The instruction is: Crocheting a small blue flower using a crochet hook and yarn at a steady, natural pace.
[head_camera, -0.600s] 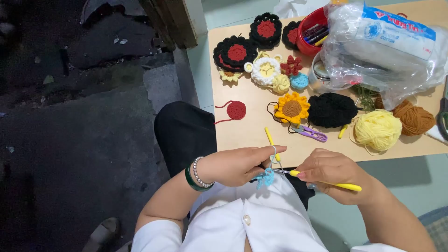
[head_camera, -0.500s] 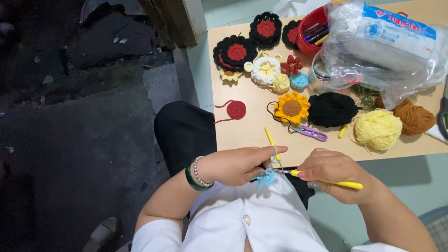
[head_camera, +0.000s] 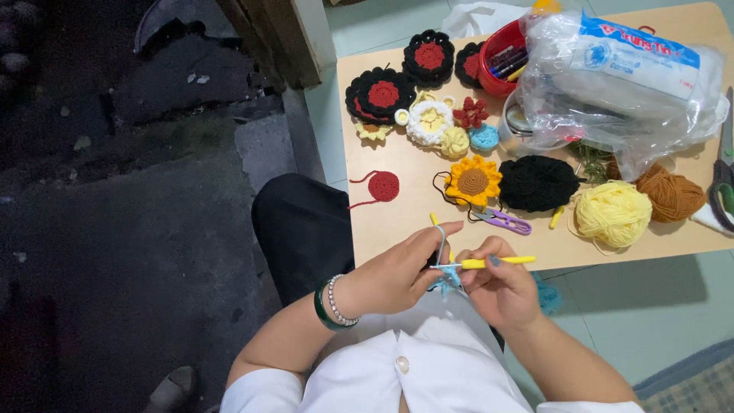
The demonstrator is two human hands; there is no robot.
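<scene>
My left hand (head_camera: 397, 271) pinches a small light-blue crochet piece (head_camera: 446, 281), with blue yarn looped over its forefinger. My right hand (head_camera: 498, 291) grips a crochet hook with a yellow handle (head_camera: 497, 261), its metal tip pushed into the blue piece. Both hands meet just in front of the near edge of a low wooden table (head_camera: 397, 222). A pearl bracelet and a green bangle (head_camera: 327, 306) sit on my left wrist. A ball of blue yarn (head_camera: 547, 297) shows behind my right hand.
On the table lie black-and-red crochet rounds (head_camera: 382, 95), a small red round (head_camera: 382, 186), a sunflower piece (head_camera: 473, 181), a black piece (head_camera: 538, 183), yellow yarn (head_camera: 612, 213), brown yarn (head_camera: 671, 193), purple snips (head_camera: 503, 222), a red tub (head_camera: 501, 57) and a plastic bag (head_camera: 619, 69). Dark floor lies left.
My right hand has moved left toward my left hand, bringing the hook's tip into the blue piece. The hands now sit closer together.
</scene>
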